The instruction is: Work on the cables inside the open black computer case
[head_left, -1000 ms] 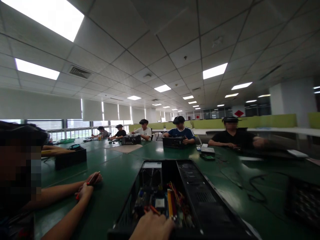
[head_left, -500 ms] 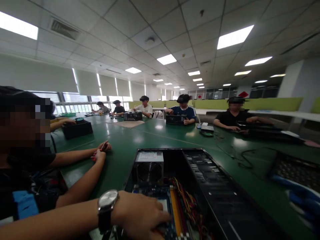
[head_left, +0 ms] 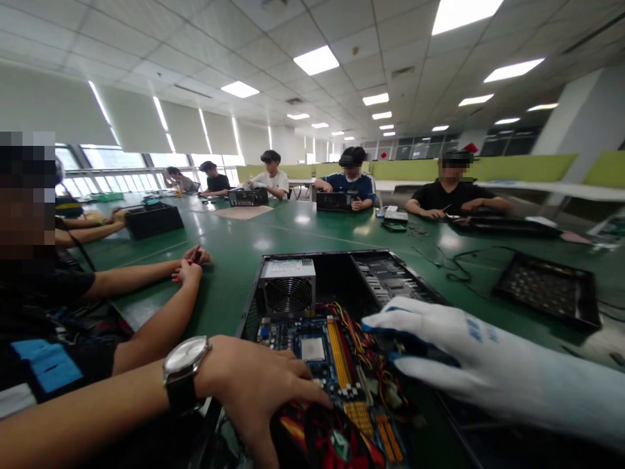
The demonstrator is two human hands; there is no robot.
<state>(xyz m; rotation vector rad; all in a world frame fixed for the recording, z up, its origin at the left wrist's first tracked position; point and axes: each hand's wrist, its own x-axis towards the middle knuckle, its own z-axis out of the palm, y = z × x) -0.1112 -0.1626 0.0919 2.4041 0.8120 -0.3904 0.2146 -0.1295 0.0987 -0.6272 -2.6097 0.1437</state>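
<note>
An open black computer case (head_left: 342, 256) lies flat on the green table (head_left: 293, 234) in front of me. Inside it are a grey power supply (head_left: 288, 290), a blue motherboard (head_left: 312, 348) with yellow slots, and coloured wires. My left hand (head_left: 254, 391) is bare, with a wristwatch (head_left: 183, 365) above it. It rests with spread fingers on the board's near edge beside a red fan (head_left: 336, 443). My right hand (head_left: 454, 352) wears a white glove. It reaches in from the right over the wires with fingers stretched out, and I see nothing in it.
A person at my left rests both arms on the table and holds a red tool (head_left: 190, 260). A black panel (head_left: 544, 286) and loose cables (head_left: 454, 267) lie to the right. Several people across the table work on other cases (head_left: 334, 200).
The camera has tilted down toward the case. My gloved right hand has come in from the right over the wires. My left hand stays on the board.
</note>
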